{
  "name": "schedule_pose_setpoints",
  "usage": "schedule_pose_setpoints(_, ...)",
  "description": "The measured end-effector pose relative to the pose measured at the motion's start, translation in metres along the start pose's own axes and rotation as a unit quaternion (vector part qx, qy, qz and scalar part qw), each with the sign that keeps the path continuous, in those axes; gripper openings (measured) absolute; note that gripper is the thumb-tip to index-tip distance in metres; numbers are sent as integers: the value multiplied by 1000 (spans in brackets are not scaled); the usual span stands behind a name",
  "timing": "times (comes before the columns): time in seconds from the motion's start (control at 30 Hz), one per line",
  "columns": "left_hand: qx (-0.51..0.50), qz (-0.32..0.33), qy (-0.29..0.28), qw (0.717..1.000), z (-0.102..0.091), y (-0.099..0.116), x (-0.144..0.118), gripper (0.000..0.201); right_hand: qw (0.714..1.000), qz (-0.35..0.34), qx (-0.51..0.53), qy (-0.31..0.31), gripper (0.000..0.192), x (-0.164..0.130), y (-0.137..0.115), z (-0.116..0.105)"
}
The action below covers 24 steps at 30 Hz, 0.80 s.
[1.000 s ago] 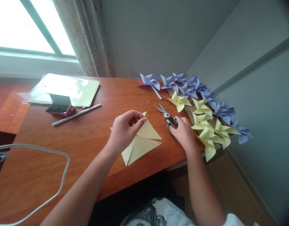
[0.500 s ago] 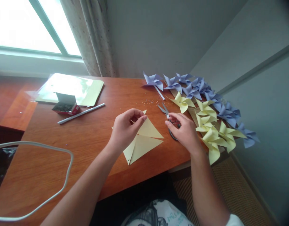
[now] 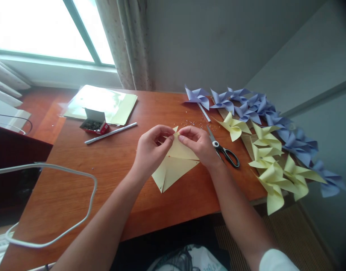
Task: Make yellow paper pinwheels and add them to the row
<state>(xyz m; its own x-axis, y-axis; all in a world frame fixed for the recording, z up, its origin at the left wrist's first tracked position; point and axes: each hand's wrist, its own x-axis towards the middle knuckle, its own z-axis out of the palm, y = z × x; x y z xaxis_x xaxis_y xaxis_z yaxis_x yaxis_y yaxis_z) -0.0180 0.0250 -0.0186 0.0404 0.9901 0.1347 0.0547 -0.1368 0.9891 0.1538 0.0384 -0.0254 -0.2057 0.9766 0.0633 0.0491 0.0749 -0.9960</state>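
Left hand (image 3: 153, 146) and right hand (image 3: 199, 145), fingertips drawn narrow, meet over the far part of a yellow slit paper (image 3: 177, 171) lying on the tabletop (image 3: 116, 165); I cannot tell what they grip. Scissors (image 3: 221, 148) lie beside the right hand; beyond, yellow pinwheels (image 3: 271, 180) and purple pinwheels (image 3: 245, 112) cluster.

Hands (image 3: 152, 146) together at yellow paper (image 3: 175, 171), scissors (image 3: 227, 153) beside

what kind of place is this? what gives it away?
Likely a room in a home, used for paper craft, though a small office isn't ruled out. Clues: a speckled curtain beside a bright window, and paper pinwheels alongside scissors on a wooden table.
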Motion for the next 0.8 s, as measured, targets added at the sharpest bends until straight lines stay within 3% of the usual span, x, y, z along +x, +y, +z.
schedule_pose_setpoints(0.6,40,11,-19,999,1,-3,-1,5,1000,0,-17,-8,13,-10,1,0)
schedule_pose_setpoints(0.8,27,2,-14,1000,1,-5,-2,11,999,-2,-31,-10,17,-11,2,0)
